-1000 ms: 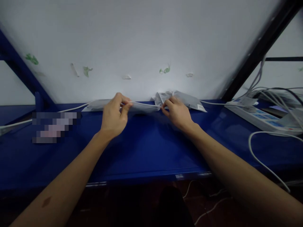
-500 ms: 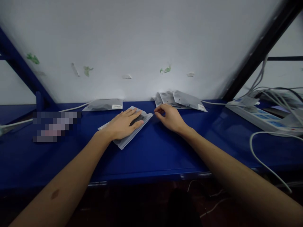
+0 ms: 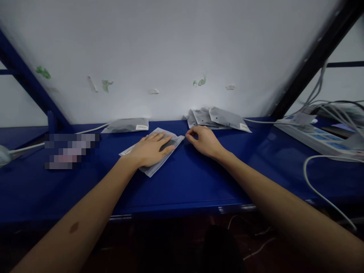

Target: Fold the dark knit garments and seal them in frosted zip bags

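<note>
My left hand [image 3: 150,148] flat, fingers spread, pressing pouch [image 3: 176,140] onto table [image 3: 184,182], frame centre. Pouch long axis: lower left to upper right. My right hand [image 3: 204,141] half-curled, gripping nothing, at upper-right corner.

The left forearm [image 3: 93,204] and right forearm [image 3: 270,197] stretch forward, bare, angling inward. The left grip [image 3: 150,149] lies palm down, fingers straight and together. The right grip [image 3: 203,141] rests knuckles up, fingers loosely curled, thumb and forefinger tips close together.
</note>
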Demonstrator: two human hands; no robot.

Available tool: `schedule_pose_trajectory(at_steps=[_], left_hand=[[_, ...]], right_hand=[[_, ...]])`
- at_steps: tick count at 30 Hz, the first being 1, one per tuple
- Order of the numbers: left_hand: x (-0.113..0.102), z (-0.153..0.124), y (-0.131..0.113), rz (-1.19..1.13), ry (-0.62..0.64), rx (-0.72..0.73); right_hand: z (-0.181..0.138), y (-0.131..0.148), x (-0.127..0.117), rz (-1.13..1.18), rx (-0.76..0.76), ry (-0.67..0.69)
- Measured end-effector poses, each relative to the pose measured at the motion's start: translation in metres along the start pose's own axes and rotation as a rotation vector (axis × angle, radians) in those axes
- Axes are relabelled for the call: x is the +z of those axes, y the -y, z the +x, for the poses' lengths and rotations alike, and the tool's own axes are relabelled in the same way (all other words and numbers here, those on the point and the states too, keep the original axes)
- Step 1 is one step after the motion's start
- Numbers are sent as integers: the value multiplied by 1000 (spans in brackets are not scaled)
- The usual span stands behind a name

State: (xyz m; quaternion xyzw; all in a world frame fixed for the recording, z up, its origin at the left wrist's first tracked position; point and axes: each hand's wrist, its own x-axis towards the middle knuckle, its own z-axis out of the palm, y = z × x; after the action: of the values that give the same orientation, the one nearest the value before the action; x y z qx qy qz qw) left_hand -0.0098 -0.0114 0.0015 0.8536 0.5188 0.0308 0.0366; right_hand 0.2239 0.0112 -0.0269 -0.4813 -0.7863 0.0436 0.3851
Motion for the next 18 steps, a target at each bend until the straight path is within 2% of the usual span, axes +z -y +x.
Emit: schedule_pose_trajectory(at_steps=[4,8,12,18], left_hand=[[-5,0,-6,46,-33,-11],[-11,-2,-11,168,-172,-4],[-13,-3,-8,177,-296,-109],[-10,0,8,77,-282,-229]], right_hand=[[0,-1,0,3,12,6],[0,-4,0,-24,27,2],[0,-7,1,-39,28,9],[1,-5,-1,-27,21,21]])
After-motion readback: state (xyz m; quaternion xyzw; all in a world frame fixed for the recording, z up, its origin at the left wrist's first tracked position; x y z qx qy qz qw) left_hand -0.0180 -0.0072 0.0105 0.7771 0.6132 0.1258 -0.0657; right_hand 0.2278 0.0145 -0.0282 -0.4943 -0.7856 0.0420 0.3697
